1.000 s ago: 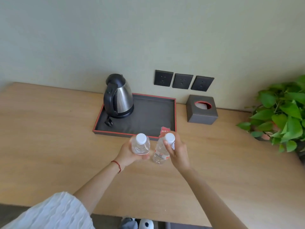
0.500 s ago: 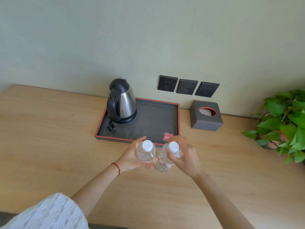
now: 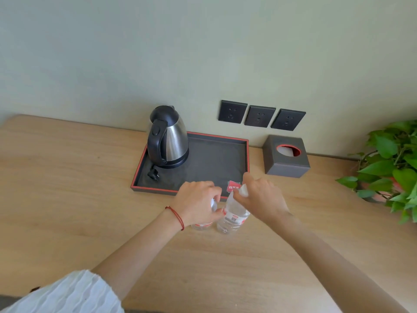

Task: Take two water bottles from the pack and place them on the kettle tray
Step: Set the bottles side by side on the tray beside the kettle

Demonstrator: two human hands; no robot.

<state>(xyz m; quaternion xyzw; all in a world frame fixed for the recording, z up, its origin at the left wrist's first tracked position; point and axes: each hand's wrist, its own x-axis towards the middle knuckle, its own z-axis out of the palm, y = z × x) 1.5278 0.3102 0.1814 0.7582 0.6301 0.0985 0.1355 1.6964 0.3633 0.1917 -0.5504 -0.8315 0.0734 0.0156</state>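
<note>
Two clear water bottles with red-and-white labels are side by side just in front of the kettle tray (image 3: 225,143), a dark tray with a red rim. My left hand (image 3: 196,203) grips the left bottle (image 3: 203,224) from above, covering its cap. My right hand (image 3: 261,199) holds the right bottle (image 3: 232,214) by its top, the bottle leaning towards the tray. Whether the bottles touch the desk I cannot tell. A steel kettle (image 3: 168,138) with a black handle stands on the tray's left half. A small red card (image 3: 233,185) lies at the tray's front right corner.
The tray's right half is bare dark surface. A grey tissue box (image 3: 286,157) stands right of the tray. A leafy green plant (image 3: 392,163) fills the right edge. Three dark wall sockets (image 3: 259,116) sit above the wooden desk (image 3: 67,188). The kettle's plug (image 3: 153,175) lies on the tray.
Both hands have carried the bottles forward and down towards the tray's front edge. My hands have turned over the caps, which were plainly visible before.
</note>
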